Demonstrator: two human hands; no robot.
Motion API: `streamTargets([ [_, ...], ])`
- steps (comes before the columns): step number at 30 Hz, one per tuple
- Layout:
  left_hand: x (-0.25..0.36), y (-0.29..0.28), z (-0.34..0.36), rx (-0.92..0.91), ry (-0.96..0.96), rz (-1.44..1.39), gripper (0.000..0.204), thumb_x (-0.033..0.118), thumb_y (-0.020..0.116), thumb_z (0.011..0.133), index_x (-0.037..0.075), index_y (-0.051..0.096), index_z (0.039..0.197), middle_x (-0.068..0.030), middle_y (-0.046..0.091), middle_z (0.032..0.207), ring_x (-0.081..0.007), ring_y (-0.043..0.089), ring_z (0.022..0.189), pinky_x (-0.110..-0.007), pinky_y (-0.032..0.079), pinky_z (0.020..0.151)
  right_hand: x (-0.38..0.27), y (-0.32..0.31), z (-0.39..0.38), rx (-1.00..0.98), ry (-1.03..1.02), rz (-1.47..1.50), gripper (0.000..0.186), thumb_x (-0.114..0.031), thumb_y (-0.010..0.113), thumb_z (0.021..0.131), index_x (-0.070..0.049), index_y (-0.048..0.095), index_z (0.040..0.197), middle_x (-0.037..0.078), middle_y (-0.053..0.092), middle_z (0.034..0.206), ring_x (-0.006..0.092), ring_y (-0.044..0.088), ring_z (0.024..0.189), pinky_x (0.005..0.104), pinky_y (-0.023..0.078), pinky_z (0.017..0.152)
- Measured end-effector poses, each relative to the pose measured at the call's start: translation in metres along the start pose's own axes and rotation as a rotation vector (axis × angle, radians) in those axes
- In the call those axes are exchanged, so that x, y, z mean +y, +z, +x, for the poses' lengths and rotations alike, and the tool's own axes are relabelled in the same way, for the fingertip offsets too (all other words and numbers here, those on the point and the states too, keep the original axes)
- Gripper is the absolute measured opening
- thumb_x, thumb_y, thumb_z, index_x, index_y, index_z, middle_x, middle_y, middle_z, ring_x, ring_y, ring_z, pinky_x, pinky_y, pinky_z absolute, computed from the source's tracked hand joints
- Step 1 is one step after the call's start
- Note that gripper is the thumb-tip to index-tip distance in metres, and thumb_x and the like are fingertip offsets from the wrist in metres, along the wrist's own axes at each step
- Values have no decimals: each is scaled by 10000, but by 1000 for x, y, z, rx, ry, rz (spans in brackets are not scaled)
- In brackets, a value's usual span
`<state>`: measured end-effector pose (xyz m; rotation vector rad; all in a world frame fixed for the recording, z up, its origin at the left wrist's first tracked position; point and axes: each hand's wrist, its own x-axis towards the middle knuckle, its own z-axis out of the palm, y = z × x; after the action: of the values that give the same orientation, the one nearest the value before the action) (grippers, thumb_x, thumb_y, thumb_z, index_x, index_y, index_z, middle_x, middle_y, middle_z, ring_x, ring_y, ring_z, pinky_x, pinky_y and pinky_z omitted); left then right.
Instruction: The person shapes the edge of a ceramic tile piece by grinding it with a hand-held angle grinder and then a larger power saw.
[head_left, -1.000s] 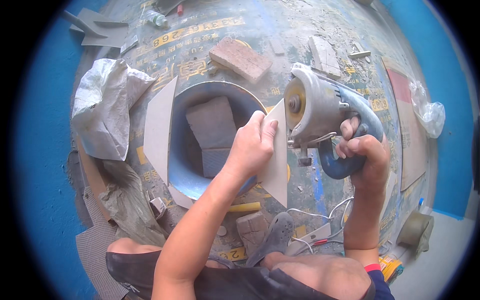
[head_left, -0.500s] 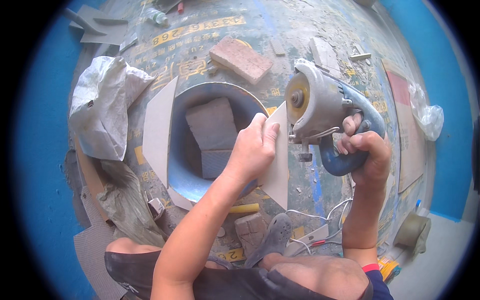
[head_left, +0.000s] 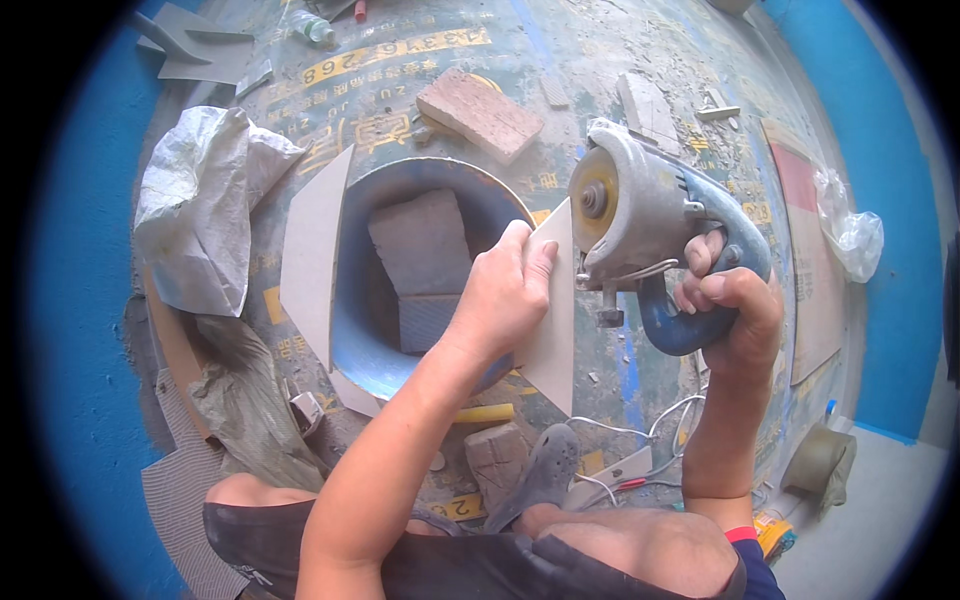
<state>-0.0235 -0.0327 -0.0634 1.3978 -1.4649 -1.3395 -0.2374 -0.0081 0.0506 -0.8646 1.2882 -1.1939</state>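
Observation:
My left hand (head_left: 510,290) is closed on the upper part of a pale tile piece (head_left: 553,345), thumb on its face. The tile stands on edge with a pointed top, beside a blue bucket (head_left: 362,368). In my right hand (head_left: 738,305) is a handheld tile cutter (head_left: 645,215), fingers wrapped round its blue handle. The cutter's yellowish round blade (head_left: 600,185) sits close to the tile's upper edge; I cannot tell whether they touch. Inside the bucket lie grey tile pieces (head_left: 422,240). Another pale cut tile (head_left: 312,270) leans against the bucket's left side.
A reddish brick (head_left: 480,112) lies beyond the bucket, and a white sack (head_left: 200,210) to the left. White cable (head_left: 650,433) runs near my shoe (head_left: 545,470). Another brick (head_left: 497,462) and a yellow tube (head_left: 485,413) are close by. A flat board (head_left: 805,270) lies at right.
The whole view has shifted very slightly. Both hands, the tile piece and the cutter keep nearly the same places relative to each other.

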Motion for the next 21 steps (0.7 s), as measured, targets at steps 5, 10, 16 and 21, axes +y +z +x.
streamTargets([
  [5,1,0,0,-6,-1,14,290,250,536,1053,-27,501,976,-344,638,861,-563,604,894,-565,468,777,0,0,-2,13,5,-7,331,-126,628,695,-6,565,996,85,560,933,129,483,650,318,432,649],
  [10,0,1,0,-2,-9,4,307,265,541,1057,-24,498,962,-307,625,840,-493,593,832,-522,468,758,-1,2,-4,19,-14,52,265,-79,623,698,41,591,932,107,580,882,145,520,634,318,468,643],
  [16,-4,2,1,9,2,18,335,288,548,1066,-22,501,949,-239,590,799,-355,568,722,-443,465,721,-1,1,-7,18,-6,57,274,-86,636,698,36,590,938,102,581,873,144,519,633,319,465,641],
  [21,-4,2,0,23,13,14,337,291,547,1065,-22,502,949,-245,582,801,-374,558,729,-450,460,728,0,-2,-9,-2,17,0,311,-136,629,706,2,570,979,83,558,942,122,483,644,313,427,650],
])
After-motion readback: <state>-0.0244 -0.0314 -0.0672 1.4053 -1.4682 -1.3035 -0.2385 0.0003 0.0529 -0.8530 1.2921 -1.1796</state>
